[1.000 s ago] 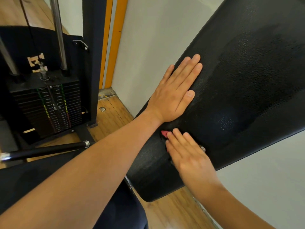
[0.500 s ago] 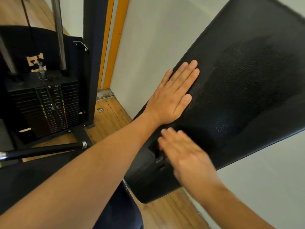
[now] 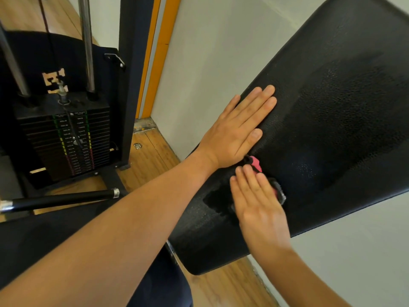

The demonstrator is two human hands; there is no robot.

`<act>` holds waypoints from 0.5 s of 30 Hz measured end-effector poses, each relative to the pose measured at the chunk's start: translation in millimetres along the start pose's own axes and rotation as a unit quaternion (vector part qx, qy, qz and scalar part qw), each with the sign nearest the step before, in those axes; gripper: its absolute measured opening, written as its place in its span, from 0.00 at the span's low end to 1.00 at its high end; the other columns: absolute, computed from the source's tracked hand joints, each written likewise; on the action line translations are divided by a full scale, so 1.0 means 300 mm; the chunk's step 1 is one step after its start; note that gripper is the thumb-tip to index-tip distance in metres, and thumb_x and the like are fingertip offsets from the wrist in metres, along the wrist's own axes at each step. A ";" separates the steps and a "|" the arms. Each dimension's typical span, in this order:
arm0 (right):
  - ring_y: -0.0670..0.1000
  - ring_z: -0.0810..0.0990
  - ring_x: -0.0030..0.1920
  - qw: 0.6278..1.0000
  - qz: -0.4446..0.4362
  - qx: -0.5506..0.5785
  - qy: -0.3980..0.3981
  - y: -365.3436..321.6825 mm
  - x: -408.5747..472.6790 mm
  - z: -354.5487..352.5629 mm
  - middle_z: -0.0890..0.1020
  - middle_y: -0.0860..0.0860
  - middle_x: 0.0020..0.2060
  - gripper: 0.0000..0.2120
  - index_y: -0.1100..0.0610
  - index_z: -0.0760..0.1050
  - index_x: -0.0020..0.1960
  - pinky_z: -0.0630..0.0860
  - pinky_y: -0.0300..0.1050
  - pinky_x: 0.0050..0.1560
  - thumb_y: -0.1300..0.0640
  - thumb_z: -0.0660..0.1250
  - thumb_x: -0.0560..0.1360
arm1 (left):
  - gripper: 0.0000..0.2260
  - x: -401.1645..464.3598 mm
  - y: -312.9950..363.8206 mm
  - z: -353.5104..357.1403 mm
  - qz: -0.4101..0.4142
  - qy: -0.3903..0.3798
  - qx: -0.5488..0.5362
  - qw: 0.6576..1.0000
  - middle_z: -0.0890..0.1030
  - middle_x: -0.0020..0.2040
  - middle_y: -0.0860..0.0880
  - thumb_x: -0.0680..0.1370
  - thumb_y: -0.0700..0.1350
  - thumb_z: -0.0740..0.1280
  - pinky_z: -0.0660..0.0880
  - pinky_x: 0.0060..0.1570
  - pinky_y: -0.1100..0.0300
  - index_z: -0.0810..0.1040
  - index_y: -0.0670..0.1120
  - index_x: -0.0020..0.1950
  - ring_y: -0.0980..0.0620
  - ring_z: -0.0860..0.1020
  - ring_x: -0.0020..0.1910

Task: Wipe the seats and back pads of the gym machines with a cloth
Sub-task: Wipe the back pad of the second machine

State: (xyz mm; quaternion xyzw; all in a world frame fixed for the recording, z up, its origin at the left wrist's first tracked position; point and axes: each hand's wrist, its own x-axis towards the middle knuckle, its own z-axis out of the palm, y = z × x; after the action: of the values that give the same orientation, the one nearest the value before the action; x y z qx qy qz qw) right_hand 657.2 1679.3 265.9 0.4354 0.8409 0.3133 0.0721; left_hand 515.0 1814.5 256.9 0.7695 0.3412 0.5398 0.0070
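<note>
A large black textured back pad (image 3: 332, 120) tilts across the right of the view, with darker damp patches on it. My left hand (image 3: 239, 129) lies flat on its left part, fingers together and extended. My right hand (image 3: 256, 200) presses a small pink and black cloth (image 3: 256, 162) flat against the lower part of the pad. Only the cloth's edges show past my fingers. A dark wet smear sits just left of my right hand.
A black weight stack (image 3: 64, 140) with chrome guide rods stands at the left. A black bar with a chrome tip (image 3: 66, 199) juts out low on the left. A black seat (image 3: 44, 240) lies under my left arm. Wooden floor (image 3: 150, 158), white wall, orange door frame (image 3: 155, 56) behind.
My right hand has slid the cloth left and then back up to the right along the lower pad. My left hand has stayed flat in place.
</note>
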 end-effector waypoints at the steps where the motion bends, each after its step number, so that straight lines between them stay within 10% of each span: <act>1: 0.63 0.63 0.74 1.000 -0.004 0.009 -0.011 -0.014 0.007 0.004 0.67 0.65 0.71 0.25 0.69 0.68 0.70 0.47 0.56 0.76 0.63 0.48 0.77 | 0.25 -0.001 0.000 0.002 0.001 0.001 0.005 1.000 0.60 0.81 0.37 0.85 0.46 0.53 0.52 0.80 0.39 0.60 0.37 0.81 0.41 0.55 0.82; 8: 0.60 0.67 0.73 0.993 -0.056 0.065 -0.085 -0.051 0.007 0.006 0.71 0.62 0.70 0.30 0.66 0.71 0.68 0.54 0.56 0.73 0.59 0.74 0.70 | 0.25 -0.001 0.005 -0.002 0.003 -0.001 0.032 0.999 0.60 0.82 0.38 0.85 0.47 0.52 0.52 0.80 0.42 0.59 0.38 0.81 0.41 0.55 0.82; 15: 0.61 0.62 0.75 0.997 -0.048 0.041 -0.034 0.026 0.001 -0.096 0.69 0.61 0.72 0.24 0.64 0.69 0.72 0.56 0.57 0.74 0.63 0.61 0.76 | 0.25 -0.099 -0.029 -0.042 -0.048 -0.042 0.015 0.998 0.52 0.84 0.44 0.87 0.46 0.55 0.51 0.80 0.41 0.53 0.43 0.83 0.47 0.49 0.84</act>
State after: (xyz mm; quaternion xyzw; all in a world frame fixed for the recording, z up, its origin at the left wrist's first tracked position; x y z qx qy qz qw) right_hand 651.0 1669.4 293.5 0.4077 0.8700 0.2598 0.0975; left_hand 494.5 1800.9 234.3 0.7741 0.3853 0.5010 0.0363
